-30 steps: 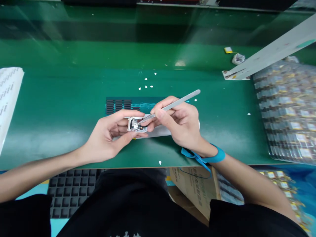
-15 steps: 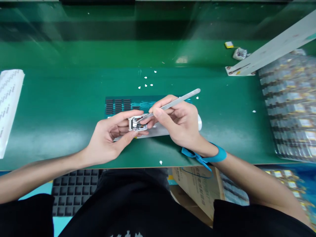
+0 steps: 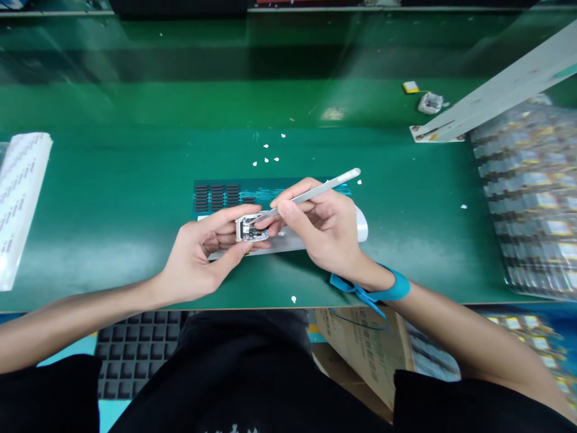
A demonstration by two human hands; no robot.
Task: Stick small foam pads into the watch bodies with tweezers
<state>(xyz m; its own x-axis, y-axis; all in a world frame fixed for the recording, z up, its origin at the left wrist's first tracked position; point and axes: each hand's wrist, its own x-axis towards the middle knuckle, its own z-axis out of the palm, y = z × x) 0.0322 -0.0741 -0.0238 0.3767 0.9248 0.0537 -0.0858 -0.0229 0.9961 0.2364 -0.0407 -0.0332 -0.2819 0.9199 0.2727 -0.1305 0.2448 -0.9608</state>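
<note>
My left hand (image 3: 198,255) is closed on a small white device housing (image 3: 240,230), its open side up with electronic parts showing inside. Between the thumb and fingers of my right hand (image 3: 331,231) are metal tweezers (image 3: 322,187), slanting down to the left. Their tips reach into the housing; whether they pinch anything is too small to tell. Some right fingertips are at the housing's right end. Beneath both hands lies a white sheet (image 3: 297,242) with a curled right end. Behind it is a dark teal sheet (image 3: 270,182) carrying rows of black strips (image 3: 217,197).
Several small white stickers (image 3: 266,160) dot the green bench (image 3: 121,180). Clear trays of parts (image 3: 536,204) are stacked at right beside a slanted white post (image 3: 505,84). A yellow-edged battery (image 3: 410,88) is wired to a white piece (image 3: 431,103). White printed strips (image 3: 22,204) lie at left.
The camera view has shifted slightly. The tweezers' handle end has dipped a little and moved left, while their tips stay in the housing. Both hands keep their holds.
</note>
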